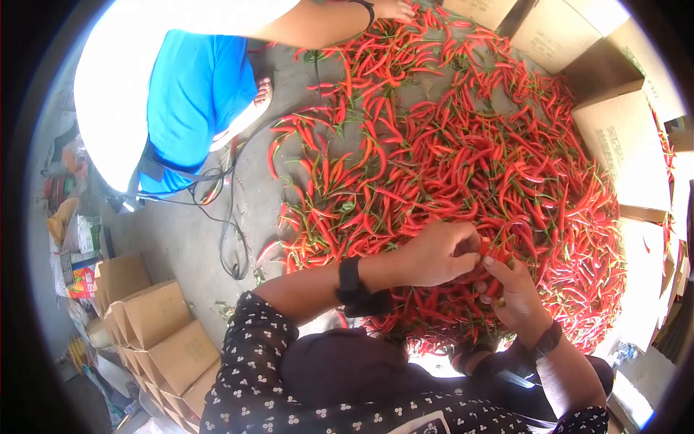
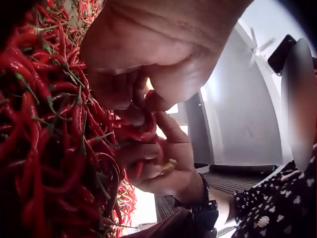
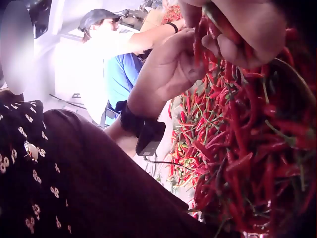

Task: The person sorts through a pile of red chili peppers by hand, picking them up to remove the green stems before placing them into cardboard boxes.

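Note:
Red chili peppers (image 1: 434, 166) with green stems lie in a wide heap on the floor. Over its near part the left hand (image 1: 437, 253), fingers curled, pinches a red pepper (image 2: 150, 99) by its end. The right hand (image 1: 519, 293) is close beside it, fingers curled round several red peppers (image 1: 499, 269). In the left wrist view the right hand (image 2: 166, 166) is below the left hand (image 2: 153, 44), a pale yellowish tip (image 2: 169, 166) between its fingers. In the right wrist view the right hand (image 3: 247, 32) partly hides what both hold.
Another person in blue shorts (image 1: 191, 101) crouches at the upper left, one hand (image 1: 394, 10) at the heap's far edge. Cardboard boxes (image 1: 614, 145) border the right side; more boxes (image 1: 166, 325) stand at the lower left. A black cable (image 1: 235, 231) lies on the grey floor (image 1: 173, 239).

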The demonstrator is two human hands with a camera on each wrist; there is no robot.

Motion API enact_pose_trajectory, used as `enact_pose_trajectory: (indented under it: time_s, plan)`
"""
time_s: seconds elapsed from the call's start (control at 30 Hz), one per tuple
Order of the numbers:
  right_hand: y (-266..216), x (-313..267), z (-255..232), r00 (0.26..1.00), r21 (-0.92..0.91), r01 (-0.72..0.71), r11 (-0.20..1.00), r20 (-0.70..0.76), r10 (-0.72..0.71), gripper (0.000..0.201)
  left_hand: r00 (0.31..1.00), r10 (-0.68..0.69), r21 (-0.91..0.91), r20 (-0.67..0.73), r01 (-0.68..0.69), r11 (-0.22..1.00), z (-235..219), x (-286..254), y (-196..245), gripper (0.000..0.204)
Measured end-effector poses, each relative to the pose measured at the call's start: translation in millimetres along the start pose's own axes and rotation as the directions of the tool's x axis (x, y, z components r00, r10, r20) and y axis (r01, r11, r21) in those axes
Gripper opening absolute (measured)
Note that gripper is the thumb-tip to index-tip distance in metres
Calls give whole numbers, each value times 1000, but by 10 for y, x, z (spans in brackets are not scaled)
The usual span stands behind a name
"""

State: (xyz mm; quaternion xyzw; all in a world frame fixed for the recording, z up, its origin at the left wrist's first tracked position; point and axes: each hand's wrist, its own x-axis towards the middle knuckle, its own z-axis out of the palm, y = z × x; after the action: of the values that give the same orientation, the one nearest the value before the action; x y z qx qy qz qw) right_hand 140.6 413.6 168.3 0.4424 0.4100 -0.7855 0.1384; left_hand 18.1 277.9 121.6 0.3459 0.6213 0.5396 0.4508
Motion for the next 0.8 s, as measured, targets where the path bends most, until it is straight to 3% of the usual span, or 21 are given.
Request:
enact_pose_trajectory:
  time_s: [0.13,0.2,0.3,0.33,0.37,0.4,0.47,0.53,0.57,0.63,0.67,0.73,0.8]
  plan:
    - [47,1,-8,1000,-41,-11,999,-7,11,21,996,-87,30,17,86,996,13,-52,103,17]
    - [48,-25,22,997,-106,23,994,-64,-30,21,998,7,48,65,-10,999,76,-86,144,19]
    - [156,56,-25,991,-40,124,991,-42,-126,19,986,61,-33,154,-57,998,21,-70,116,21]
    - [140,61,-47,992,-43,119,992,-37,-121,19,987,59,4,152,-60,998,-100,-43,90,21]
    - [120,52,-78,994,-71,102,992,-37,-105,17,985,171,159,-9,-168,973,-228,-35,-74,19]
    - [106,37,-94,995,-95,89,992,-41,-93,15,992,51,241,-118,-22,970,-446,-52,-42,19]
    - [77,12,-98,995,-91,83,992,-50,-87,14,890,74,411,-449,133,902,-885,-161,-417,19]
    - [75,0,-95,995,-87,77,993,-53,-82,13,787,-40,405,-615,359,841,-1280,-395,-734,19]
    - [77,-2,-84,995,-57,83,995,-53,-86,12,786,-42,405,-617,364,839,-1339,-515,-849,19]
    - [63,13,-70,995,-26,91,996,-43,-92,12,790,-65,564,-610,490,665,-1379,-700,-995,18]
    - [56,21,-75,996,-49,69,996,-46,-71,12,786,-65,563,-614,495,661,-1335,-744,-1059,18]
    - [50,29,-49,998,-76,45,996,-46,-48,13,801,-48,690,-597,543,479,-1175,-774,-1129,16]
    - [31,21,3,997,-68,78,995,-22,-80,13,824,-1,729,-566,502,465,-1063,-757,-1153,16]
